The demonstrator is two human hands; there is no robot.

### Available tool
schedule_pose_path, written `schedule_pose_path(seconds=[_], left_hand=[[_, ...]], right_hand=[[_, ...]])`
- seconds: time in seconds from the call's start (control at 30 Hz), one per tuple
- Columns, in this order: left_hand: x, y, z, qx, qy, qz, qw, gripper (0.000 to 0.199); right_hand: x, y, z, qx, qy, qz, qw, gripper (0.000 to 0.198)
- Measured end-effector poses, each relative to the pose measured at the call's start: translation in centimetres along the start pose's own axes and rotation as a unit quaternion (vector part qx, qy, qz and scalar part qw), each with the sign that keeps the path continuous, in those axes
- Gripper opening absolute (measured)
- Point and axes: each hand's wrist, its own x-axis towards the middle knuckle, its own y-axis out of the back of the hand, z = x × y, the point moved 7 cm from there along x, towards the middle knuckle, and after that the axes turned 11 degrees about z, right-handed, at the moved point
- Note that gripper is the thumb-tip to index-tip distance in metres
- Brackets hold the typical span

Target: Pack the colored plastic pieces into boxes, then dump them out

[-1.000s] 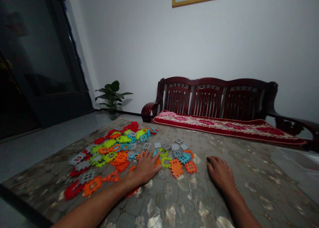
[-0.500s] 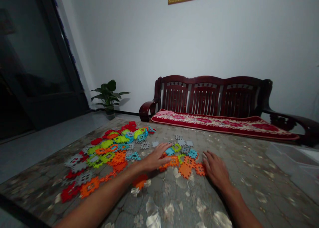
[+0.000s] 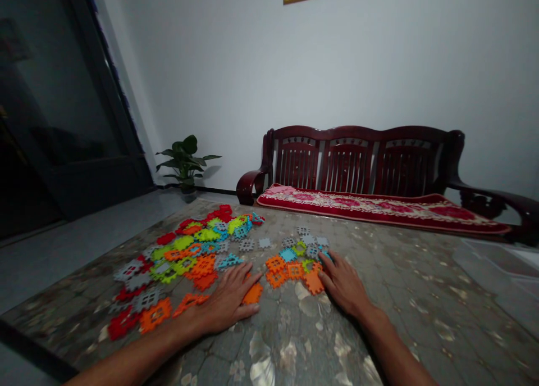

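Both hands have pulled nearer since half a second ago: the left hand [image 3: 227, 300] has slid back toward the near left and the right hand [image 3: 343, 285] has moved left, so the loose cluster of orange pieces [image 3: 290, 271] now sits between them. Left hand lies flat, palm down, fingers spread and pointing far-right, with the forearm running off the near left edge. It isn't gripping anything, just pressing on the surface [image 3: 421, 296], and its fingertips rest against a single orange piece [image 3: 252, 294]. Right hand is also flat and released, palm down, fingers pointing far-left, forearm cut off at the bottom edge.

Hard to say how much is tucked under either palm; a bit of orange peeks out beside the left wrist, and the right fingertips cover the edge of an orange tile [image 3: 314, 282] and part of a blue one. Light is dim, so the small grey pieces farther out blur together.

Main pile of plastic tiles [image 3: 185, 257], in red, green, orange, grey and blue, spreads over the left part of the surface, just left of and beyond the left hand. Farther back stand a wooden bench [image 3: 362, 161] with a red cushion, and a potted plant [image 3: 187, 161] at the far left.
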Motion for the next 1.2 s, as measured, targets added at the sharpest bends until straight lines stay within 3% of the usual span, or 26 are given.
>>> schedule_pose_path(seconds=[0.3,0.43,0.57,0.83,0.97,1.1,1.2], left_hand=[[7.1,-0.3,4.8,-0.024,-0.009,0.143,0.989,0.045],[9.4,-0.2,6.8,-0.082,0.018,0.182,0.98,0.021],[11.5,-0.8,8.5,-0.132,0.032,0.205,0.969,0.013],[16.3,-2.2,11.1,-0.161,0.027,0.199,0.966,0.029],[19.4,-2.3,10.5,-0.136,0.025,0.182,0.973,0.044],[22.0,-2.9,7.7,-0.085,0.084,0.133,0.984,0.068],[23.1,-3.6,6.6,-0.07,0.104,0.087,0.988,0.069]], right_hand=[[0.4,1.2,1.8,0.025,-0.044,0.044,0.998,0.043],[0.4,1.4,2.3,0.047,-0.055,0.064,0.995,0.035],[0.4,1.4,2.6,0.062,-0.065,0.09,0.992,0.032],[0.4,2.2,3.8,0.164,-0.119,0.155,0.967,0.04],[0.3,2.4,4.6,0.201,-0.161,0.166,0.952,0.048],[0.3,2.0,4.1,0.17,-0.154,0.122,0.966,0.048],[0.2,1.5,2.8,0.12,-0.114,0.06,0.984,0.055]])
